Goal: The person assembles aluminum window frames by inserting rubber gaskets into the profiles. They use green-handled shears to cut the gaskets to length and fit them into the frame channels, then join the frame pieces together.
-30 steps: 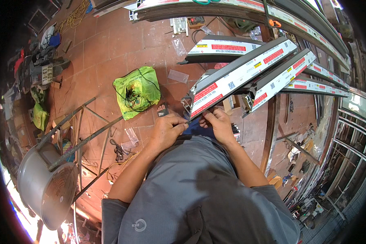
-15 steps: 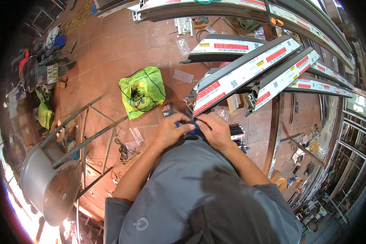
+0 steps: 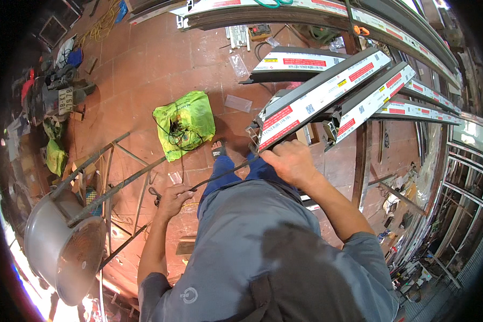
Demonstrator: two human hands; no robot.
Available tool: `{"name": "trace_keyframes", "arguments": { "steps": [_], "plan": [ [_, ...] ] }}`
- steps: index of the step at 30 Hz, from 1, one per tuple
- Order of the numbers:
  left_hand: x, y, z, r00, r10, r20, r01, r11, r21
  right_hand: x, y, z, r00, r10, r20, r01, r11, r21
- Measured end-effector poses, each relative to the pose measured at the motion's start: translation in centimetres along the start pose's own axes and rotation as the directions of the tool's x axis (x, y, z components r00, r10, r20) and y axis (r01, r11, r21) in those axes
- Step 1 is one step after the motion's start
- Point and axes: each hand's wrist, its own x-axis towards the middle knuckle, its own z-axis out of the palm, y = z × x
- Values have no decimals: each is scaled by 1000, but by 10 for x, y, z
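Note:
A thin black strip (image 3: 223, 175), like a cord or rubber seal, stretches across the front of my body between both hands. My left hand (image 3: 175, 200) is closed on its left part, and a short loose end hangs beyond the fingers. My right hand (image 3: 294, 163) pinches the strip close to the near end of a dark metal profile (image 3: 319, 102) with white and red film. Whether the right fingers also touch the profile is hard to see. Just right of it lies a second film-covered profile (image 3: 367, 107), its hollow cut end showing.
On the tiled floor ahead lies a yellow-green plastic bag (image 3: 198, 115) with black cord inside. A steel frame (image 3: 121, 185) and a grey round metal body (image 3: 53, 244) stand at left. Long profiles (image 3: 273, 15) rest on a rack at the top; a dark post (image 3: 364, 166) rises at right.
My hands were together at the profile's near end. The left hand has moved left and back, drawing out the black strip; the right has shifted slightly right and stays near the profile.

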Motion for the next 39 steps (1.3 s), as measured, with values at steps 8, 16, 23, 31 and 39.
{"name": "trace_keyframes", "arguments": {
  "steps": [8,16,23,31,39],
  "plan": [
    [25,51,25,998,39,44,-20,932,-361,-7,13,-24,932,348,-99,-348,937,20],
    [39,41,51,984,57,171,34,875,-483,0,-47,31,497,820,283,-640,127,757],
    [39,38,54,983,151,103,-77,854,-515,5,-47,39,444,884,144,-707,247,663],
    [55,46,58,977,167,133,-79,860,-503,2,-37,39,377,925,-40,-769,337,543],
    [83,105,84,898,360,254,-173,819,-548,8,-43,52,274,961,27,-675,172,718]
  ]
}}
